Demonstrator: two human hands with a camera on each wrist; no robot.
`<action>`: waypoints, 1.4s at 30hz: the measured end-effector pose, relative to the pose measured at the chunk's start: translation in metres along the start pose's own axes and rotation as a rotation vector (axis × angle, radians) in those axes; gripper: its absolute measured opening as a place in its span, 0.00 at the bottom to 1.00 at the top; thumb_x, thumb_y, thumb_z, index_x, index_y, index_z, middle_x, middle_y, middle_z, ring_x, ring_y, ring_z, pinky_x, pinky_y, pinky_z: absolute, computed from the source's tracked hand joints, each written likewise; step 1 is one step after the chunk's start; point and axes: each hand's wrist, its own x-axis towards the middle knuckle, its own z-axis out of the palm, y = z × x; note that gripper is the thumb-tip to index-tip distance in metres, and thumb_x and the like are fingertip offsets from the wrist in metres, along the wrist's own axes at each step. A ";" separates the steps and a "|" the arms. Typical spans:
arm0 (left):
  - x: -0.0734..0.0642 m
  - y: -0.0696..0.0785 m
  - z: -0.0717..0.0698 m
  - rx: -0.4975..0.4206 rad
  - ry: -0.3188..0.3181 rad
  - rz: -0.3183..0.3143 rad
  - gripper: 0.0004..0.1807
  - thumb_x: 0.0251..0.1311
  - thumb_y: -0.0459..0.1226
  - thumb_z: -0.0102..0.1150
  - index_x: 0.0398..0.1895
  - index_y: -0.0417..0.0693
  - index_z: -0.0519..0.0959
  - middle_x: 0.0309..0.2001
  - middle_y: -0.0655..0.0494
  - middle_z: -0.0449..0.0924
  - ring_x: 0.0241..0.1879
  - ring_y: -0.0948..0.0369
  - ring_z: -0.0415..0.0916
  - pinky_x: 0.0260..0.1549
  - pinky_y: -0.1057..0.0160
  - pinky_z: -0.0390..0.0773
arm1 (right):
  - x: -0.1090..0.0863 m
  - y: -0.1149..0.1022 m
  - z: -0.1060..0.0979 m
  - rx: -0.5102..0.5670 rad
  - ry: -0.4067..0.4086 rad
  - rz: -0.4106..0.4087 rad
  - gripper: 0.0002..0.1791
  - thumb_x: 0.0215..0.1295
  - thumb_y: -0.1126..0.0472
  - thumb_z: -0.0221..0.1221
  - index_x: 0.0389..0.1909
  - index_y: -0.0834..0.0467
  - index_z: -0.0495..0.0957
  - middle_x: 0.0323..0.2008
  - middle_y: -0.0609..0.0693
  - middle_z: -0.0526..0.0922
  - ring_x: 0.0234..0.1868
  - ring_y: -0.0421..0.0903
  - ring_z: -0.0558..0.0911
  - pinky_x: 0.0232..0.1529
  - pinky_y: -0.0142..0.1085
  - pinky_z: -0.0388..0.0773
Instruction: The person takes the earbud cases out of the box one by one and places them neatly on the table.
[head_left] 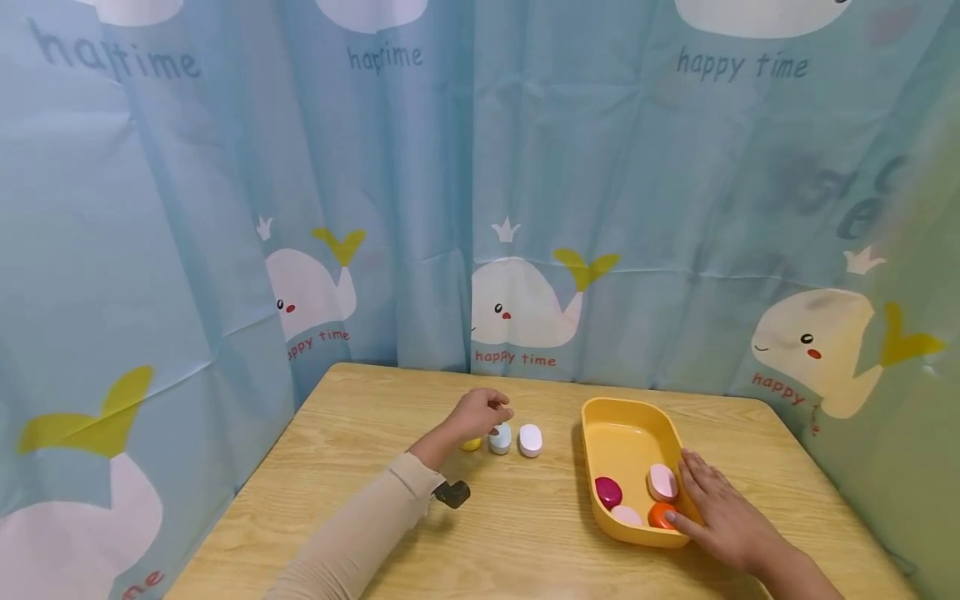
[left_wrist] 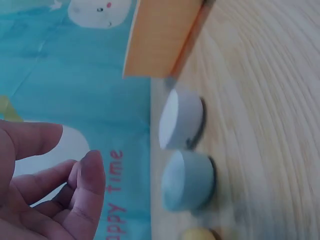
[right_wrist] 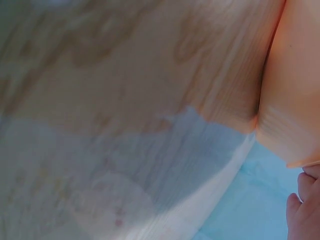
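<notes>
My left hand [head_left: 478, 414] hovers above a row of small rounded oval pieces, its fingers loosely bent around nothing. A light blue piece [head_left: 500, 440] lies beneath the fingertips, between a white piece [head_left: 530, 441] and a partly hidden yellow piece [head_left: 471, 445]. In the left wrist view, a gap separates the thumb and fingers, and the light blue piece [left_wrist: 187, 180] stands apart from them. My right hand [head_left: 723, 517] rests along the right side of a yellow tray [head_left: 622, 406], fingers extended on the outer wall and thumb over the rim by an orange piece [head_left: 661, 517].
Also inside the tray are a maroon piece [head_left: 608, 492], a pale pink piece [head_left: 627, 516] and a pinkish-white piece [head_left: 663, 482]. A black object [head_left: 452, 494] shows beside the left cuff. Behind the wooden table [head_left: 525, 533] hangs a blue whale-print curtain [head_left: 420, 167].
</notes>
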 end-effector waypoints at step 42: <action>0.022 0.067 0.130 -0.022 -0.216 0.078 0.18 0.63 0.34 0.63 0.53 0.33 0.77 0.30 0.56 0.76 0.27 0.58 0.81 0.29 0.63 0.83 | 0.002 -0.005 -0.002 0.026 -0.036 0.055 0.47 0.67 0.37 0.53 0.70 0.72 0.57 0.73 0.66 0.52 0.72 0.64 0.53 0.62 0.21 0.20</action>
